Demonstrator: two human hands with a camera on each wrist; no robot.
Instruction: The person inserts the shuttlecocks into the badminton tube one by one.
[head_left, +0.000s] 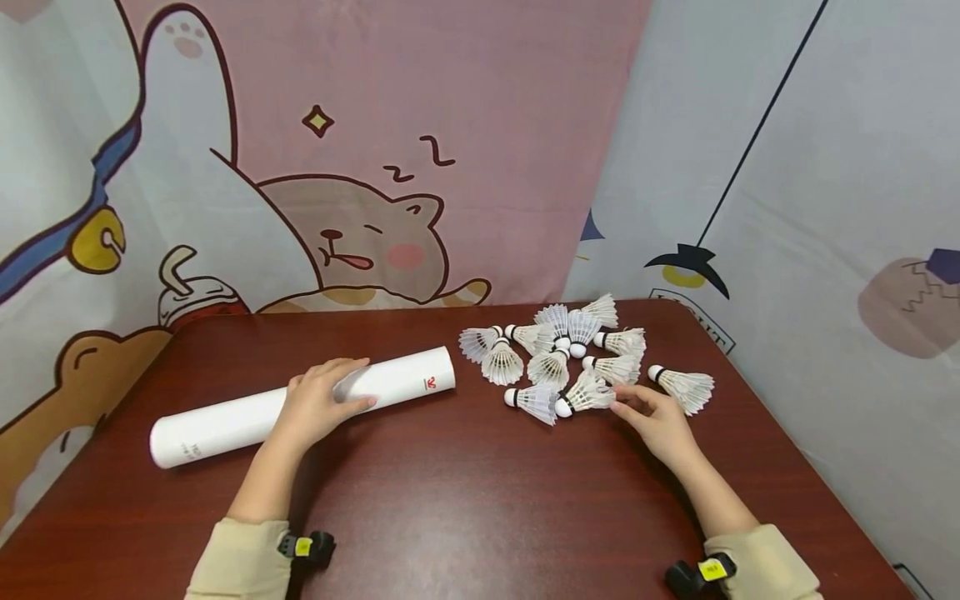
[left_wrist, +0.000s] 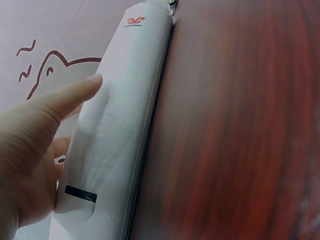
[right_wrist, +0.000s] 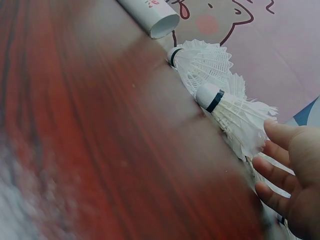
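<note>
A white shuttlecock tube (head_left: 405,377) lies slantwise on the table at the left. My left hand (head_left: 318,404) grips it from above around its middle, thumb on the near side and fingers across the far side. In the left wrist view, the tube (left_wrist: 125,85) carries a red logo and a printed shuttlecock. At the right, my right hand (head_left: 660,425) pinches the feather edge of a white shuttlecock (head_left: 585,393) between thumb and fingertips. The cork of that shuttlecock (right_wrist: 235,117) points left, away from the hand.
Several more shuttlecocks (head_left: 550,367) lie clustered behind it, close to the table's back edge. One with a netted skirt (head_left: 536,402) sits just left of the pinched one; another (head_left: 682,387) lies right of the cluster. Patterned cloth (head_left: 510,150) hangs behind the brown table (head_left: 480,500).
</note>
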